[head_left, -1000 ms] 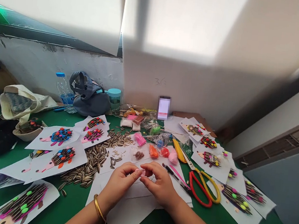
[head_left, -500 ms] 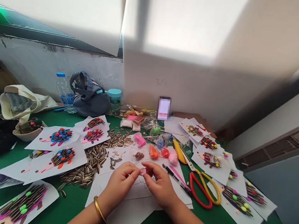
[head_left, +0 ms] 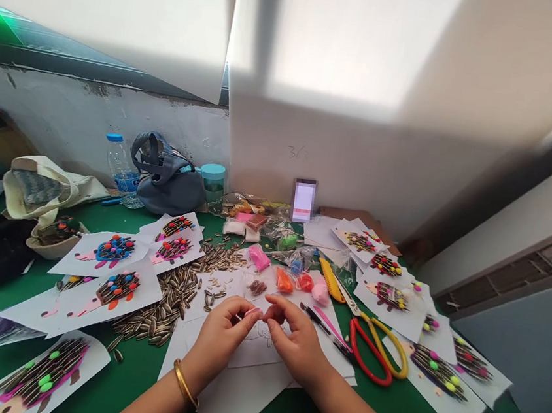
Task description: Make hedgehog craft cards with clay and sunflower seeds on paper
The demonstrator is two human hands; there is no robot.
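Note:
Above the sheets of paper in the middle, my left hand pinches a small bit of pale pink modelling clay between thumb and forefinger. My right hand has its thumb and fingers curled together at the other end of the same clay; its tips partly hide that end. Beneath both hands lies a white paper with a line drawing, partly covered by the fingers. Just beyond are lumps of clay: brown, orange, red and pink.
Sunflower seeds are heaped to the left. Scissors, a yellow cutter and pens lie to the right. Hedgehog pictures made with seeds flank both sides. A phone, bag and bottle stand behind.
The pink clay has shifted slightly left, showing now mostly at my left fingertips. My right fingertips have loosened a little around its end. The view has moved slightly.

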